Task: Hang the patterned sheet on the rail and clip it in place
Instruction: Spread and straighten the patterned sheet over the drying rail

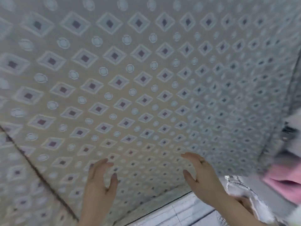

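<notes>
The patterned sheet (143, 75) fills almost the whole view: beige cloth with white diamonds around dark red squares and pale rings. It hangs in front of me, its lower hem running across the bottom. My left hand (101, 181) is raised in front of its lower part, fingers spread and slightly curled, holding nothing. My right hand (202, 173) is raised beside it, fingers apart, also empty, with a ring on one finger. A seam or folded edge (37, 168) runs diagonally at the lower left. No rail and no clip are in view.
Pale tiled floor (184, 211) shows under the hem at the bottom. At the right edge lie a pink cloth (286, 183) and a shiny white patterned fabric (242, 191). A small dark object (289, 129) sits beside the sheet's right edge; the image there is blurred.
</notes>
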